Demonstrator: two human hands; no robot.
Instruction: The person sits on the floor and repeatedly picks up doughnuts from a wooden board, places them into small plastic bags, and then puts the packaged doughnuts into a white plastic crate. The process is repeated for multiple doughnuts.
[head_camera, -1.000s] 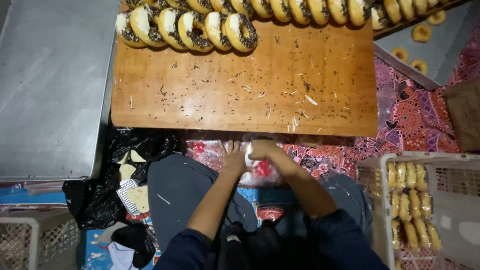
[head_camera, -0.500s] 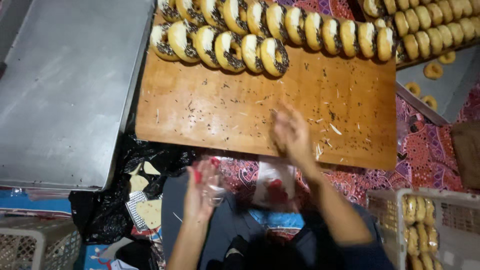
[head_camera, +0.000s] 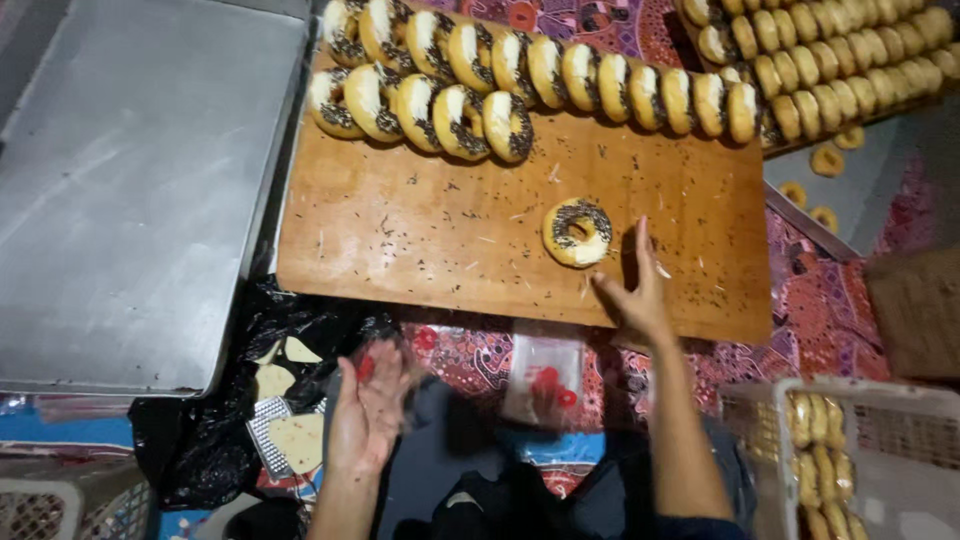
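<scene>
Right hand (head_camera: 640, 295) open, fingers spread, beside lone chocolate-sprinkled ring donut (head_camera: 577, 231) on wooden board (head_camera: 420, 240). Left hand (head_camera: 368, 408) blurred, grip on clear plastic bag (head_camera: 375, 360) unclear.

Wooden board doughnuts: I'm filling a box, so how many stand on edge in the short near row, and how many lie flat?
Doughnuts on edge, short near row: 5
Doughnut lying flat: 1
Total: 6
</scene>
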